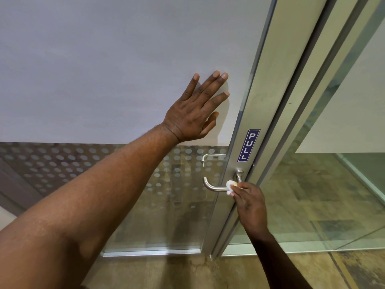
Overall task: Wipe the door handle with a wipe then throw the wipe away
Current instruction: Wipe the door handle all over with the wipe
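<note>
A brushed-metal lever door handle (212, 186) sticks out from the aluminium door stile (256, 113), below a blue PULL sticker (248, 146). My right hand (251, 203) pinches a small crumpled white wipe (229, 187) and presses it against the handle near its pivot end. My left hand (195, 112) lies flat with fingers spread on the frosted glass door panel (104, 69), above and to the left of the handle.
A second handle (212, 157) shows through the dotted glass on the door's far side. To the right stands a fixed glass partition (333, 184). Patterned brown carpet (166, 272) runs beneath the door.
</note>
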`<action>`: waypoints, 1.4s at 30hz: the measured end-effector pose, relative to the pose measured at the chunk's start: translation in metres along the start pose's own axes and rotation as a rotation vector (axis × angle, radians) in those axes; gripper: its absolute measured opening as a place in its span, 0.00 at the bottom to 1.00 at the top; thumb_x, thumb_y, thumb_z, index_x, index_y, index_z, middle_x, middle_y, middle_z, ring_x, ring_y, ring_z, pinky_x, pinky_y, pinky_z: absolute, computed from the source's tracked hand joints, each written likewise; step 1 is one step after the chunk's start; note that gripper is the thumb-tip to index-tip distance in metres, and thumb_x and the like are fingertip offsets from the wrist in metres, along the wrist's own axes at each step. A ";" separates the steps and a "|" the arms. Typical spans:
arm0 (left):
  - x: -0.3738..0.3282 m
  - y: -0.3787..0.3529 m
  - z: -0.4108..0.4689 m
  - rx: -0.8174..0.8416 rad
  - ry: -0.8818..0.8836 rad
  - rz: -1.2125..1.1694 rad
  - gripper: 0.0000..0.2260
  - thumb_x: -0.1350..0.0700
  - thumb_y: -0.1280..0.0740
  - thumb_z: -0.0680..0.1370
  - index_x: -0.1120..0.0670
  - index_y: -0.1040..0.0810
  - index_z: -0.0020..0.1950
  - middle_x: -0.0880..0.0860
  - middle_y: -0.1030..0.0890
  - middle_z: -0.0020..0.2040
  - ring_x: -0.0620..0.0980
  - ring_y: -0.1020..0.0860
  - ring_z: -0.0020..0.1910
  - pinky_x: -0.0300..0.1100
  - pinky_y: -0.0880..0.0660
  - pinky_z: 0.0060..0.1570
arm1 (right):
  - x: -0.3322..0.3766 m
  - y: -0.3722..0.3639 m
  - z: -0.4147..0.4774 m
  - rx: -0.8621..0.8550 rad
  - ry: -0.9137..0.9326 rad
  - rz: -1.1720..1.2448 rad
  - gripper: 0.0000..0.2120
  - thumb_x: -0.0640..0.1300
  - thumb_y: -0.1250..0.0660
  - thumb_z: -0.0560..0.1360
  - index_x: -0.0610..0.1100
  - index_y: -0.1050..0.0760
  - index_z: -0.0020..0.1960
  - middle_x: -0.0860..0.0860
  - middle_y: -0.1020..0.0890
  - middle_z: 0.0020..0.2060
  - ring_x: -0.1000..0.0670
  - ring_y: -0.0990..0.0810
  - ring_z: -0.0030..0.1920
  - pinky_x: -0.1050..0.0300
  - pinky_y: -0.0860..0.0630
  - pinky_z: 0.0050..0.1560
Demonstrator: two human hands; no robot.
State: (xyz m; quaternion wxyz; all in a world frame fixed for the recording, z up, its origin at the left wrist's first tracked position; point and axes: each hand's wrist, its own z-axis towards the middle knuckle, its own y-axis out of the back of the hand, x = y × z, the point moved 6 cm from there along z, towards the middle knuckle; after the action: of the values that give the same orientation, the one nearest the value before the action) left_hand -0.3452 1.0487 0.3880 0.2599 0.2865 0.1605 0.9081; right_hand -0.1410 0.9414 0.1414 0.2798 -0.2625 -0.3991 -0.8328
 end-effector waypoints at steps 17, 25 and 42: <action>0.001 0.001 0.001 0.013 -0.003 0.014 0.24 0.53 0.38 0.81 0.57 0.32 0.77 0.64 0.37 0.80 0.62 0.40 0.81 0.57 0.59 0.81 | 0.068 -0.056 0.004 0.152 0.247 -0.318 0.14 0.42 0.27 0.74 0.54 0.19 0.58 0.52 0.19 0.54 0.48 0.24 0.53 0.54 0.37 0.56; 0.001 0.001 0.000 0.006 0.001 0.019 0.23 0.54 0.38 0.81 0.58 0.30 0.76 0.64 0.36 0.80 0.62 0.39 0.81 0.57 0.59 0.81 | 0.062 -0.056 0.008 0.204 0.258 -0.396 0.17 0.46 0.31 0.75 0.52 0.21 0.64 0.52 0.19 0.56 0.48 0.21 0.56 0.45 0.32 0.60; 0.001 0.000 -0.002 0.009 -0.005 0.021 0.23 0.54 0.39 0.82 0.59 0.29 0.76 0.64 0.36 0.80 0.62 0.38 0.81 0.57 0.58 0.81 | 0.081 -0.067 0.012 0.326 0.347 -0.530 0.13 0.44 0.25 0.70 0.53 0.16 0.54 0.53 0.18 0.57 0.46 0.22 0.58 0.45 0.32 0.58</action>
State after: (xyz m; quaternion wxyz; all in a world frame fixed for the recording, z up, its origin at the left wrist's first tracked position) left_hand -0.3469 1.0488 0.3870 0.2494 0.2915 0.1609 0.9094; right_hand -0.2414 0.9658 0.1668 0.1559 0.0437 -0.5277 -0.8338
